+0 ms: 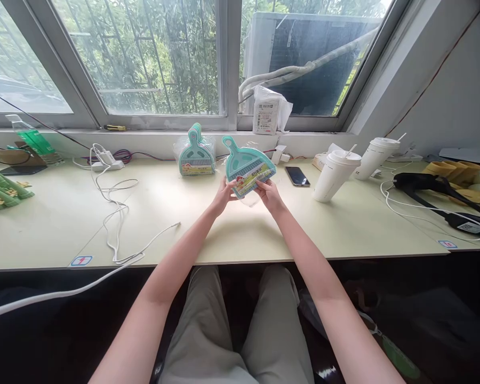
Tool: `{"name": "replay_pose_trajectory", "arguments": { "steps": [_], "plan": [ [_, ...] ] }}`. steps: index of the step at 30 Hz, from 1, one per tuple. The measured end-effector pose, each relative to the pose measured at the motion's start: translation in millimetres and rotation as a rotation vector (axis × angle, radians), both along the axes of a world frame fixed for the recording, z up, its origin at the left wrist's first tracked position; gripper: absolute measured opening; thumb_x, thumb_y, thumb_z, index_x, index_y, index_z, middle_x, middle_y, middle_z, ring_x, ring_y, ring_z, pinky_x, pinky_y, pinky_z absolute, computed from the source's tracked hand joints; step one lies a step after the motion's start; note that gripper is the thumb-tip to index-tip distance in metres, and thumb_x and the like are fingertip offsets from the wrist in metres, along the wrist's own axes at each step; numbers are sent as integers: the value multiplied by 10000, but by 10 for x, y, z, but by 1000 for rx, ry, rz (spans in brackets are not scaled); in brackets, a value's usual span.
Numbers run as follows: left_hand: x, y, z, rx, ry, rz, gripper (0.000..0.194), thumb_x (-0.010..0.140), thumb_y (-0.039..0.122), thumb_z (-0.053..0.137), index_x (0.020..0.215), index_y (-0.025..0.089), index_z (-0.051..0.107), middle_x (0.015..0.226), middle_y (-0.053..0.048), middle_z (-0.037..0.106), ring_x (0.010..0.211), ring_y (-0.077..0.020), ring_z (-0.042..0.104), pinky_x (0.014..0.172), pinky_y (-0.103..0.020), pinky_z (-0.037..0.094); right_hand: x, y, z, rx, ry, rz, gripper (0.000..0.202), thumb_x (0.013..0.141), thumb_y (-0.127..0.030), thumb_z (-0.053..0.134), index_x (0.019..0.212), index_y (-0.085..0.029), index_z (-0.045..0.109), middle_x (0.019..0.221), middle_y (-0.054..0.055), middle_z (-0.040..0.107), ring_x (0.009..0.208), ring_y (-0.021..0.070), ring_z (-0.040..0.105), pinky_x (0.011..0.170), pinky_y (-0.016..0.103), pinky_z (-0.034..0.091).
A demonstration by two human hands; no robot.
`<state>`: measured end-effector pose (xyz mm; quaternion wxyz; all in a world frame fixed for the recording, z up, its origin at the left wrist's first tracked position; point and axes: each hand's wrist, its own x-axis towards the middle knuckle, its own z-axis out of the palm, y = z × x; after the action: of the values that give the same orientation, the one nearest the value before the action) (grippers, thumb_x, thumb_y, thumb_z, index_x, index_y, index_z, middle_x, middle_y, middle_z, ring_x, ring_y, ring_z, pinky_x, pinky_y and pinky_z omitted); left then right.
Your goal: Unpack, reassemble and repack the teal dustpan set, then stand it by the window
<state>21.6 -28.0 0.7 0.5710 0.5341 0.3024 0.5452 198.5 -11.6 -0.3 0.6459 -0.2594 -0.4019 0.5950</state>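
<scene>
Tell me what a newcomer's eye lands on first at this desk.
First, the teal mini dustpan set, held up above the middle of the desk by the left hand and the right hand. Behind it, by the window sill, stands a stack of the same dustpan sets. To the right stand two white lidded cups with straws, a dark phone lying beside them.

Two hands: left hand (224, 194), right hand (269, 193), jointly gripping one teal dustpan set (246, 166). One stack of further dustpan sets (196, 152) beyond the left hand; count within it cannot be told. Two white lidded cups (336, 173) (374, 156) right of the hands. One phone (297, 176) between.
</scene>
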Motion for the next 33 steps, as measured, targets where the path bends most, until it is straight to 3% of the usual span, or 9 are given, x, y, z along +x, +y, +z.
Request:
{"name": "replay_pose_trajectory", "arguments": {
  "steps": [6,14,23,28,30,33],
  "plan": [
    [-23,-41,10,40,107,-78,706,747,308,676,1353,216,325,1268,-143,620,890,-249,715,829,-494,567,-43,33,-79,5,-35,-21,181,746,-179,720,909,-203,645,975,13,739,969,187,695,926,345,586],
    [-63,-92,68,39,141,-66,741,784,348,669,1384,251,245,1339,-152,575,800,-222,732,749,-412,589,-106,43,-128,-52,6,-40,126,772,-160,663,887,-206,642,960,14,746,1009,184,693,998,341,554],
    [-12,-21,-34,30,99,-33,755,767,324,661,1377,249,223,1354,-155,561,763,-211,729,699,-396,599,-117,36,-128,-88,-3,-33,144,832,-114,563,927,-208,614,960,5,737,1008,157,691,1012,328,540],
    [-31,26,-67,13,88,-3,741,752,279,632,1387,226,255,1246,-135,626,728,-214,728,686,-406,595,-68,89,-121,-49,-66,12,117,845,-135,579,930,-195,632,964,18,747,985,156,700,983,321,554],
    [-69,48,-84,-10,71,10,718,731,247,624,1368,214,295,1212,-123,641,728,-208,725,677,-390,595,17,141,-133,-85,-104,-43,94,876,-161,551,895,-177,642,902,38,752,912,155,715,937,317,575],
    [-145,101,-121,-91,27,41,664,687,188,608,1308,195,373,1156,-100,656,749,-200,716,666,-367,598,206,221,-187,-216,-257,-245,204,912,-182,462,826,-145,643,776,85,739,771,176,727,840,355,605]
  ]
}}
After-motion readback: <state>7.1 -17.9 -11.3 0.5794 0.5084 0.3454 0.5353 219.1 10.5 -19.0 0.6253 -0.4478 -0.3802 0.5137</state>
